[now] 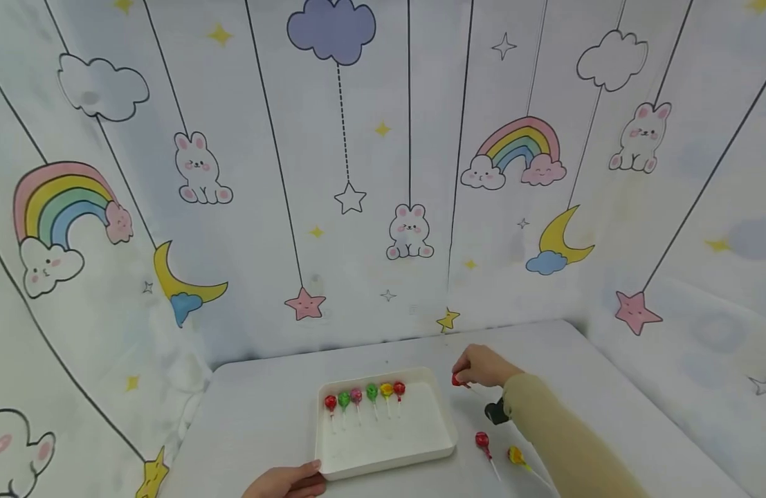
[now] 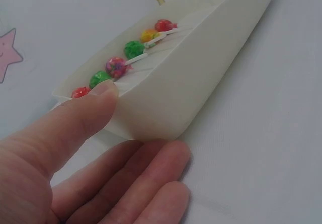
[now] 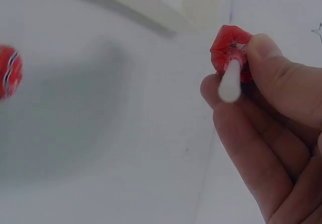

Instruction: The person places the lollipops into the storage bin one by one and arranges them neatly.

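My right hand pinches a red-wrapped lollipop by its head, above the table right of the tray. In the right wrist view the white stick points toward the camera. At the front left corner of the white tray, my left hand grips the wall, thumb over the rim and fingers against the outside, as the left wrist view shows. A row of several lollipops lies along the tray's back side: red, green, pink, green, yellow and red, sticks toward me.
On the white table, right of the tray, lie another red lollipop and a yellow lollipop, partly beside the right sleeve. A black device sits at the right wrist. Behind stands a backdrop printed with cartoons.
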A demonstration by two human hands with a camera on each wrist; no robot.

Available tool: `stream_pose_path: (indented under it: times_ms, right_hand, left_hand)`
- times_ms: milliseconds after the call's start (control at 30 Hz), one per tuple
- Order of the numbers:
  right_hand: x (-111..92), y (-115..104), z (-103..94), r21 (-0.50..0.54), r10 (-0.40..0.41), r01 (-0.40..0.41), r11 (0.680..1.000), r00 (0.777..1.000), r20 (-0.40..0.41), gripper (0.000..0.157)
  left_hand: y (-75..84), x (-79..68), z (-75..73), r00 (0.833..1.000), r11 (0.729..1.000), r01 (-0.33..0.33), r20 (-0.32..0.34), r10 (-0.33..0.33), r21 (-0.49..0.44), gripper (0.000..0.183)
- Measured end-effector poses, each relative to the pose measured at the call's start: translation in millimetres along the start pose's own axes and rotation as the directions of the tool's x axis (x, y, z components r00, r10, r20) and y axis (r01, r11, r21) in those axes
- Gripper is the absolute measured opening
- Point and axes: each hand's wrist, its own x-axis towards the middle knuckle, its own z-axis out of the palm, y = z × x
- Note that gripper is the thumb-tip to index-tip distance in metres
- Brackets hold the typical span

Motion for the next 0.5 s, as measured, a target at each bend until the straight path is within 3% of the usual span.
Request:
stream_pose_path:
  times_ms: [67,233,300,500]
  right_hand:
    - [8,-11,6.7,-0.003,-0.023,0.023,1.000,1.000,-0.001,0.007]
    - [30,-33,28.7,-0.015,-0.017,0.017,1.000,0.999,-0.029,0.006]
    - [40,-38,39.0,-0.020,0.000,-0.001,1.000,0.999,-0.039,0.005]
    - [63,-41,73.8,-0.053,0.065,-0.070,0.996,0.993,-0.094,0.005]
  left_hand:
    - [-7.6,14.2,-7.8,1.000,1.000,0.003,0.009,-0.003,-0.016,0.060]
    - [-2.9,7.7,-5.6,1.000,0.998,-0.002,0.004,0.002,-0.059,0.054]
    - [6.0,-8.6,3.2,1.000,0.998,-0.013,-0.021,0.011,-0.065,0.048]
    - [4.2,-11.6,2.9,0.999,0.994,-0.043,-0.023,0.041,-0.103,0.046]
